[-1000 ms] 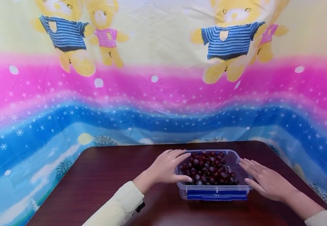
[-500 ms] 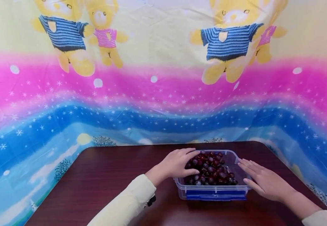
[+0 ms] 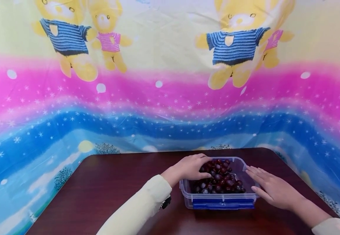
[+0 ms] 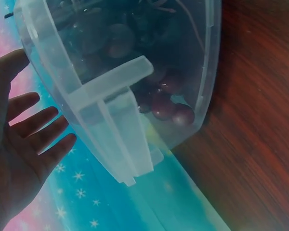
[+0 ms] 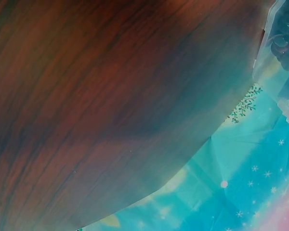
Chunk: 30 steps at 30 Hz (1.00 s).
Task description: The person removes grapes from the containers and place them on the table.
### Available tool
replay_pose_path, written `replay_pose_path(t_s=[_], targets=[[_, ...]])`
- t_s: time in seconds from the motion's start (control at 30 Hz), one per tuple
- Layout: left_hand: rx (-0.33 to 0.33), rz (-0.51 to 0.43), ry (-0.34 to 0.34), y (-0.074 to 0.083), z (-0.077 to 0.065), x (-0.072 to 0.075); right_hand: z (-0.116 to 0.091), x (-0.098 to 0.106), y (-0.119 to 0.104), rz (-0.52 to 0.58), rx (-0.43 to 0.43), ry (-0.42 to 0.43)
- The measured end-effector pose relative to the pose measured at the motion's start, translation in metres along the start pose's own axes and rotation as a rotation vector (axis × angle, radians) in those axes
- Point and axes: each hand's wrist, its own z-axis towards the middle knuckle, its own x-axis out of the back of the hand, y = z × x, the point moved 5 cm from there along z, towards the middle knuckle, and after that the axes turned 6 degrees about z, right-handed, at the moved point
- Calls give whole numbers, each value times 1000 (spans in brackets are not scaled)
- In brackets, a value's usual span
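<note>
A clear plastic container (image 3: pixel 222 196) with a blue clip on its front wall holds a heap of dark red grapes (image 3: pixel 224 178). My left hand (image 3: pixel 188 169) reaches over the container's left side, thumb and fingers spread above the left part of the grapes. In the left wrist view the fingers of that hand (image 4: pixel 26 144) are apart and loosely bent beside the container wall (image 4: pixel 111 144). My right hand (image 3: pixel 272 188) lies flat along the right rim, fingertips at its far right part. Just a sliver of the right hand shows in the right wrist view.
The container stands on a dark reddish-brown wooden table (image 3: pixel 123 186) with rounded far corners. Behind and around it hangs a printed cloth (image 3: pixel 158 107) with bears and snowflakes. A black band (image 3: pixel 166 202) sits at the left sleeve's cuff.
My left hand has moved rightward from the container's left rim to over the grapes, covering more of them. My right hand stays at the right rim. The view has shifted slightly.
</note>
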Motion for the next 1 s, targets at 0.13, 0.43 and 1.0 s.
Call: replay_pose_path(t_s=[0.13, 0.43, 1.0], targets=[[5, 18, -37, 2, 8, -1, -1, 0, 0, 4, -21, -6], [37, 75, -87, 3, 17, -6, 0, 1, -2, -6, -5, -1], [63, 137, -169, 3, 32, -12, -1, -1, 0, 3, -21, -4]])
